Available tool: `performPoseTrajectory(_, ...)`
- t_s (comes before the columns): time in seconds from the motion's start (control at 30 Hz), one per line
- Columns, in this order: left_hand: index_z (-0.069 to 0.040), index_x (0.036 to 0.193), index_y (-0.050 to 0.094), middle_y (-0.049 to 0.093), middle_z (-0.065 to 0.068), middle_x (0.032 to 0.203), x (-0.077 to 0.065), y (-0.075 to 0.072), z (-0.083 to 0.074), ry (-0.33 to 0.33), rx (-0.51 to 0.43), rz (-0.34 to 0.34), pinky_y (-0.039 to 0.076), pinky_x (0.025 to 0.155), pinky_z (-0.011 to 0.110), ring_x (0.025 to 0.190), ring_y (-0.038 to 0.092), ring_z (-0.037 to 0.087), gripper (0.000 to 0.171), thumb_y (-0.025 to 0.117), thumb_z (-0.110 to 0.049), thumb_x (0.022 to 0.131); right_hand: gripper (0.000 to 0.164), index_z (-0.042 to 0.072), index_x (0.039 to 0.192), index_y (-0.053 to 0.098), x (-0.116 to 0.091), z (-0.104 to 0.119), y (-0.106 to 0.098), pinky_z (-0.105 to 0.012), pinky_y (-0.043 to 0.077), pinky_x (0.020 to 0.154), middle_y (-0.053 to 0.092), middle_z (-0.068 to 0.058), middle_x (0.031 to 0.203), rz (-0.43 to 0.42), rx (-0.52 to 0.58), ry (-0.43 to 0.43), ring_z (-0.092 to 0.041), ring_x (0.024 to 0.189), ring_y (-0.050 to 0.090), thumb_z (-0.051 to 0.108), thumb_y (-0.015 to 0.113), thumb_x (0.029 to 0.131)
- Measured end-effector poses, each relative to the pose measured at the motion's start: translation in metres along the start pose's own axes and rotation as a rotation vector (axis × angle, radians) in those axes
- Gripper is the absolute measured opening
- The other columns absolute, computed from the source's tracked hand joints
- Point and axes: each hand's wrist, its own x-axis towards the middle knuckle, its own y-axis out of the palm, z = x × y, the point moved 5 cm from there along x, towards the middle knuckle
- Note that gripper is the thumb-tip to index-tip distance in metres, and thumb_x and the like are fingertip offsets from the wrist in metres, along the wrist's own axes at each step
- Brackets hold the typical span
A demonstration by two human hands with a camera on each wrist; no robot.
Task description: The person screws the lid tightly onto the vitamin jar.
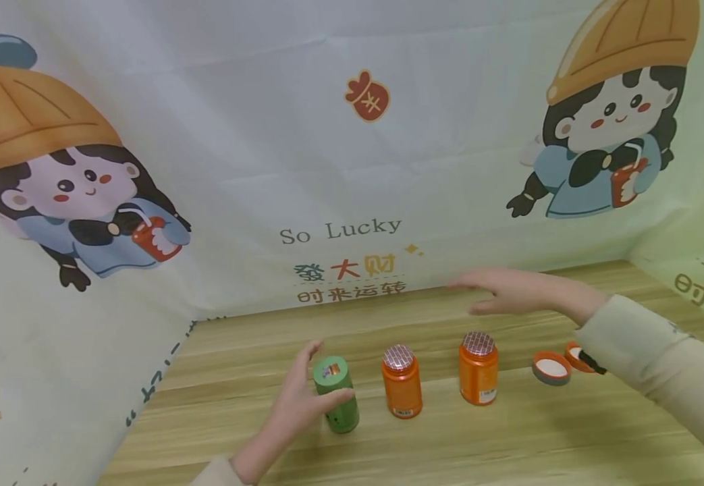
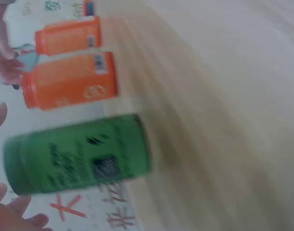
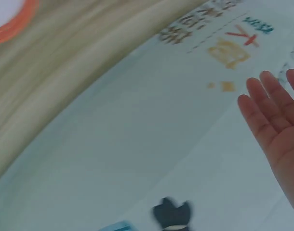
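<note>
A green cylindrical canister [image 1: 343,417] stands upright on the wooden-look surface. My left hand [image 1: 300,399] is spread around its upper part, thumb on the near side and fingers on the far side. In the left wrist view, gaps show between the fingertips and the canister [image 2: 79,154]. To its right stand two orange bottles, one in the middle [image 1: 403,395] and the other [image 1: 478,378] farther right, both with patterned foil seals on top. Beyond the right bottle, my right hand [image 1: 512,291] hovers with extended fingers, holding nothing.
Two orange-rimmed caps, one nearer [image 1: 551,368] and one [image 1: 578,355] partly behind the right sleeve, lie right of the bottles with pale insides up. A printed cloth backdrop [image 1: 254,135] rises behind the table [image 1: 424,452] and along both sides.
</note>
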Motion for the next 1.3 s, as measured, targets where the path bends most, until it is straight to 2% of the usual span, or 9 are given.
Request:
performPoseTrajectory(0.13, -0.004, 0.134, 0.037, 0.04, 0.019, 0.136, 0.001, 0.002, -0.023, 0.079, 0.044, -0.055, 0.033, 0.099, 0.057, 0.124, 0.038, 0.037, 0.082, 0.081, -0.02, 0.067, 0.04, -0.001, 0.124, 0.051, -0.029, -0.027, 0.006, -0.049, 0.045, 0.087, 0.054, -0.018, 0.123, -0.073, 0.006, 0.017, -0.033, 0.106, 0.054, 0.013, 0.061, 0.087)
performPoseTrajectory(0.3, -0.003, 0.133, 0.038, 0.041, 0.017, 0.136, -0.003, 0.012, -0.056, 0.181, -0.034, -0.089, 0.03, 0.103, 0.052, 0.127, 0.036, 0.034, 0.073, 0.076, -0.01, 0.07, 0.046, -0.001, 0.124, 0.051, -0.055, -0.049, 0.022, -0.05, 0.046, 0.086, 0.055, -0.018, 0.122, -0.047, 0.051, 0.074, -0.034, 0.105, 0.054, 0.019, 0.064, 0.085)
performPoseTrajectory(0.4, -0.003, 0.134, 0.036, 0.04, 0.018, 0.137, -0.007, 0.025, -0.07, 0.182, -0.124, -0.044, 0.03, 0.104, 0.05, 0.127, 0.036, 0.035, 0.074, 0.075, -0.01, 0.072, 0.052, -0.002, 0.125, 0.05, -0.067, -0.059, 0.034, -0.051, 0.044, 0.087, 0.053, -0.02, 0.124, 0.01, 0.073, 0.121, -0.036, 0.107, 0.053, 0.021, 0.066, 0.083)
performPoseTrajectory(0.47, -0.002, 0.135, 0.035, 0.039, 0.02, 0.137, -0.008, 0.036, -0.074, 0.144, -0.153, -0.001, 0.031, 0.103, 0.052, 0.127, 0.036, 0.036, 0.075, 0.075, -0.013, 0.073, 0.055, -0.004, 0.126, 0.048, -0.073, -0.064, 0.042, -0.054, 0.042, 0.089, 0.05, -0.023, 0.126, 0.051, 0.095, 0.147, -0.04, 0.111, 0.049, 0.023, 0.067, 0.081)
performPoseTrajectory(0.63, -0.001, 0.138, 0.027, 0.035, 0.024, 0.137, -0.007, 0.064, -0.067, 0.05, -0.135, 0.075, 0.034, 0.098, 0.056, 0.123, 0.038, 0.039, 0.081, 0.074, -0.013, 0.073, 0.059, -0.003, 0.126, 0.049, -0.082, -0.071, 0.058, -0.057, 0.038, 0.092, 0.044, -0.026, 0.131, 0.097, 0.057, 0.143, -0.045, 0.117, 0.042, 0.025, 0.07, 0.078)
performPoseTrajectory(0.77, 0.002, 0.14, 0.019, 0.028, 0.026, 0.139, -0.003, 0.078, -0.053, 0.014, -0.157, 0.083, 0.034, 0.098, 0.056, 0.123, 0.036, 0.041, 0.086, 0.072, -0.01, 0.073, 0.062, -0.001, 0.124, 0.05, -0.084, -0.075, 0.067, -0.055, 0.038, 0.092, 0.047, -0.023, 0.13, 0.096, -0.032, 0.09, -0.043, 0.116, 0.043, 0.026, 0.073, 0.073)
performPoseTrajectory(0.97, 0.004, 0.141, 0.016, 0.031, 0.027, 0.138, 0.001, 0.089, -0.035, -0.1, -0.165, 0.076, 0.032, 0.1, 0.056, 0.123, 0.036, 0.043, 0.091, 0.075, -0.013, 0.073, 0.063, 0.001, 0.125, 0.051, -0.085, -0.08, 0.076, -0.064, 0.028, 0.095, 0.046, -0.022, 0.131, 0.127, -0.022, 0.08, -0.046, 0.119, 0.039, 0.016, 0.073, 0.069)
performPoseTrajectory(1.17, 0.008, 0.132, 0.029, 0.046, 0.023, 0.121, 0.004, 0.094, -0.029, -0.089, -0.139, 0.062, 0.038, 0.096, 0.053, 0.112, 0.047, 0.039, 0.079, 0.076, -0.013, 0.072, 0.037, 0.003, 0.116, 0.058, -0.084, -0.082, 0.078, -0.062, 0.034, 0.09, 0.056, -0.019, 0.121, 0.065, -0.106, -0.005, -0.041, 0.111, 0.049, 0.022, 0.063, 0.085)
performPoseTrajectory(1.3, 0.007, 0.126, 0.036, 0.051, 0.017, 0.111, 0.004, 0.096, -0.027, -0.092, -0.126, 0.057, 0.042, 0.093, 0.05, 0.105, 0.051, 0.035, 0.07, 0.076, -0.013, 0.072, 0.035, 0.003, 0.11, 0.061, -0.085, -0.084, 0.08, -0.057, 0.042, 0.084, 0.058, -0.02, 0.115, 0.056, -0.137, -0.041, -0.043, 0.104, 0.052, 0.018, 0.067, 0.079)
